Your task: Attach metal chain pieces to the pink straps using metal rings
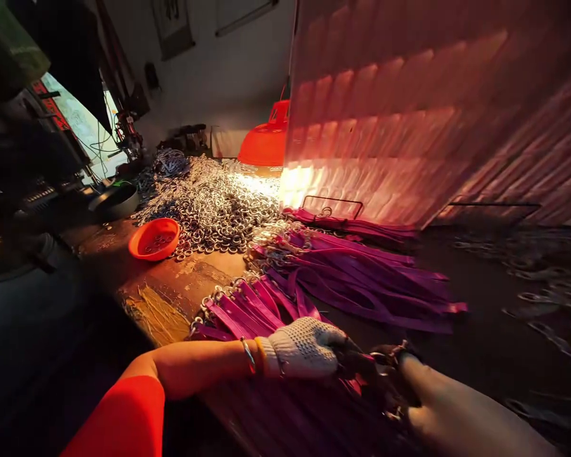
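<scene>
In the head view, purple straps (361, 274) lie lengthwise across the desk (204, 270), ringed ends pointing left. The left hand (307, 346) and right hand (409, 381) meet over nearer straps — each grip too dark to tell. A red bowl (155, 255) holds a few rings (159, 241).

Illumination is supplied chiefly by a red lamp (265, 145) between 11 and 12 o'clock, beneath which the scene is overexposed. Its glow is spread through a translucent sheet (385, 114) at 1 to 2 o'clock, where streaked highlights are seen. Glints are thrown by the heaped metal rings (214, 203) between 9 and 10 o'clock. Paler light is admitted by an opening (78, 114) near 10 o'clock. Deep shadow is found from 7 to 9 o'clock. The right hand (400, 379), between 4 and 5 o'clock, is dim and blurred; the outer margins are smeared and stretched.
</scene>
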Available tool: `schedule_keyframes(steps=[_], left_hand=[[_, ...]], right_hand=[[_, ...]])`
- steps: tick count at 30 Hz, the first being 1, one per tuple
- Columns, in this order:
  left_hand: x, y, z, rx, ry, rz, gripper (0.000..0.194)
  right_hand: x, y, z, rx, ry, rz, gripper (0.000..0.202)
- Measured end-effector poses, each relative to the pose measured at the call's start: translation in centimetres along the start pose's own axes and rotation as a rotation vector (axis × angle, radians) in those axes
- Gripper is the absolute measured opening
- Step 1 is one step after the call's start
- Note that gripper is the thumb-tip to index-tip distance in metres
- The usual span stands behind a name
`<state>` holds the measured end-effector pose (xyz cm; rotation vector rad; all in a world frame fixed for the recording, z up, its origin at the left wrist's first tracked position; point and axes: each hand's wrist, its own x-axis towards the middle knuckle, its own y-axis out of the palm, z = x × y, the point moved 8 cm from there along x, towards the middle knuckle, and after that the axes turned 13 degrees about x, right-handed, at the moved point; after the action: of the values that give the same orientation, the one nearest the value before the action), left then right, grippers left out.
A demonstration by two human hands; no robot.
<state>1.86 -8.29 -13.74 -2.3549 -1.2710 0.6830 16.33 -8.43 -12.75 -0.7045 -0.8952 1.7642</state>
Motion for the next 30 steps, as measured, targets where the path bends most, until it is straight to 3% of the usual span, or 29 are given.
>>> schedule_keyframes(steps=[4, 8, 13, 16, 19, 21, 23, 26, 30], left_hand=[[-0.5, -0.1, -0.6, -0.052, -0.018, 0.017, 0.010], [-0.2, -1.1, -2.1, -0.010, 0.082, 0.008, 0.013], [-0.3, -1.4, -2.9, -0.047, 0.103, 0.112, 0.017], [-0.7, -2.6, -2.6, -0.335, 0.023, 0.018, 0.029], [-0.5, -3.3, -1.8, -0.697, -0.129, -0.087, 0.027], [-0.1, -2.5, -1.5, -0.932, -0.298, -0.061, 0.021], [0.2, -1.4, -1.9, -1.125, -0.415, 0.012, 0.022], [0.2, -0.2, -3.2, -1.215, -0.431, 0.114, 0.025], [-0.2, 0.1, -4.0, -1.008, -0.331, 0.132, 0.032]], right_hand=[[-0.6, -0.6, 3.2, -0.203, 0.073, 0.059, 0.014], [-1.0, -1.0, 6.7, -0.328, 0.049, 0.132, 0.017], [-2.5, -1.8, 7.6, -0.298, 0.081, 0.126, 0.016], [-3.3, -3.9, 5.3, -0.275, 0.073, 0.095, 0.019], [-2.9, -7.2, -0.8, -0.362, 0.178, 0.029, 0.032], [-2.1, -8.1, -5.6, -0.435, 0.270, 0.072, 0.034], [-1.1, -7.8, -8.8, -0.441, 0.282, 0.103, 0.034], [-0.3, -7.0, -10.9, -0.419, 0.276, 0.080, 0.033], [-0.5, -7.0, -10.9, -0.352, 0.296, -0.029, 0.031]])
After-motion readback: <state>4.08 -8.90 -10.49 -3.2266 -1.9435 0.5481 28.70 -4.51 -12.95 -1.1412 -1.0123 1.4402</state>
